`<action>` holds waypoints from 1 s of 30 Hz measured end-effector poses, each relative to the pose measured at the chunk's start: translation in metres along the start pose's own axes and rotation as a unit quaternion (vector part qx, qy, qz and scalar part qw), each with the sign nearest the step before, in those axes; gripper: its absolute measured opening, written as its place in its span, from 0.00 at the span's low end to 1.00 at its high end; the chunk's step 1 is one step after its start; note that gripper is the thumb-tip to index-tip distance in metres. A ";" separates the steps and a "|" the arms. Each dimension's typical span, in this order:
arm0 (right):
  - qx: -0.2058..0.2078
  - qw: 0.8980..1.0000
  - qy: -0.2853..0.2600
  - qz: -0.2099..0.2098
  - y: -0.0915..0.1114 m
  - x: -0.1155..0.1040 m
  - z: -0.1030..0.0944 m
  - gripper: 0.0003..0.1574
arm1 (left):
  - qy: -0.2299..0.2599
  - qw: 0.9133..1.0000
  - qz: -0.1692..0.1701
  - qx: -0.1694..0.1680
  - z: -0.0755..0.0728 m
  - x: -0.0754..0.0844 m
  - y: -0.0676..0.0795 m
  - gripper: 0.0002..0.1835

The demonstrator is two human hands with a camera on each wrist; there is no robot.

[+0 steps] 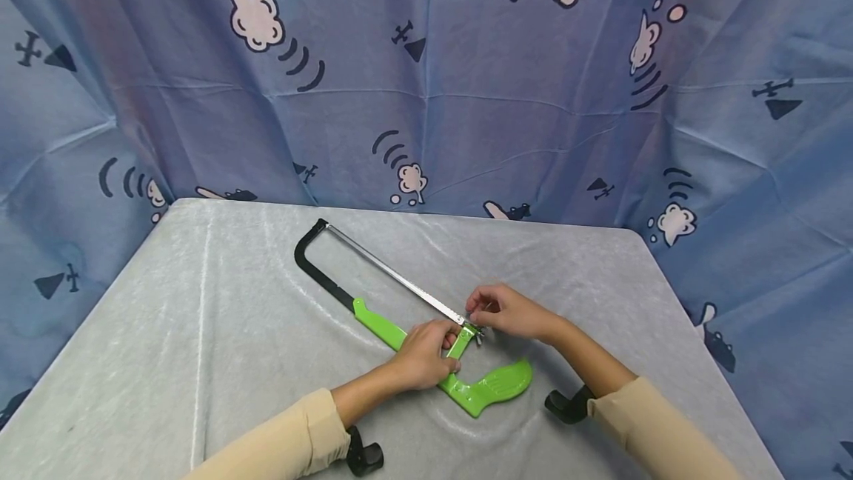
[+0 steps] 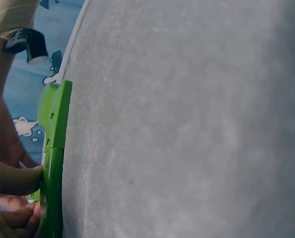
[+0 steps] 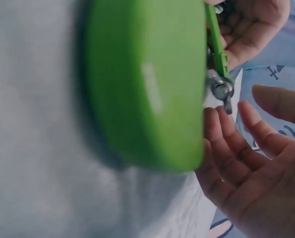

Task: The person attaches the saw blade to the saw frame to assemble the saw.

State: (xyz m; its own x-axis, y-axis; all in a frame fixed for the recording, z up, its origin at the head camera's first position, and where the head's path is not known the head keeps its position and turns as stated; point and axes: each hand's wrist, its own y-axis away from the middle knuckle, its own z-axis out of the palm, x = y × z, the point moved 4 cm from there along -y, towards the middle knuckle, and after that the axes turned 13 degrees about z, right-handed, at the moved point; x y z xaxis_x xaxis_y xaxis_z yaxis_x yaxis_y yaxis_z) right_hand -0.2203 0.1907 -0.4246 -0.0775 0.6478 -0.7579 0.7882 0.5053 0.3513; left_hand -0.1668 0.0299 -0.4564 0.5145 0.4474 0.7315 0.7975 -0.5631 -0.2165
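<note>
A hacksaw [image 1: 380, 326] with a green and black frame lies on the table in the head view, its silver blade [image 1: 400, 278] on the far side. My left hand [image 1: 421, 355] grips the green frame near the handle end, the thumb pressing on it in the left wrist view. Close to the metal wing nut [image 3: 222, 90] at the blade's near end is my right hand [image 1: 512, 311]. Its fingers are relaxed, thumb and forefinger apart with nothing between them. The green handle [image 3: 147, 84] fills much of the right wrist view and hides part of the saw.
A pale grey cloth covers the table [image 1: 253, 391]. Behind it hangs a blue curtain [image 1: 466, 132] with a printed pattern. Black wrist mounts [image 1: 365, 456] stick out beside both beige sleeves [image 1: 280, 439].
</note>
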 end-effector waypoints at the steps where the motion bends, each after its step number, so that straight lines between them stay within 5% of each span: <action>1: 0.000 1.000 -0.003 0.000 0.003 0.002 0.000 0.07 | 0.000 1.000 0.000 0.000 0.000 0.000 0.000 0.21; 30: -0.027 0.999 -0.039 -0.010 0.023 0.019 0.004 0.07 | -0.007 1.000 0.014 -0.001 0.001 0.001 0.001 0.21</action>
State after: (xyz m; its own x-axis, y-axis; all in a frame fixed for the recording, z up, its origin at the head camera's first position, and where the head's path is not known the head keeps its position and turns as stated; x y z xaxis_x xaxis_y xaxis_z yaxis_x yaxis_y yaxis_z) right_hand -0.2011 0.2123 -0.4330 -0.0436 0.5909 -0.8056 0.7526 0.5497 0.3625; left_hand -0.1652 0.0302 -0.4562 0.5406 0.4412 0.7163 0.7823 -0.5768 -0.2351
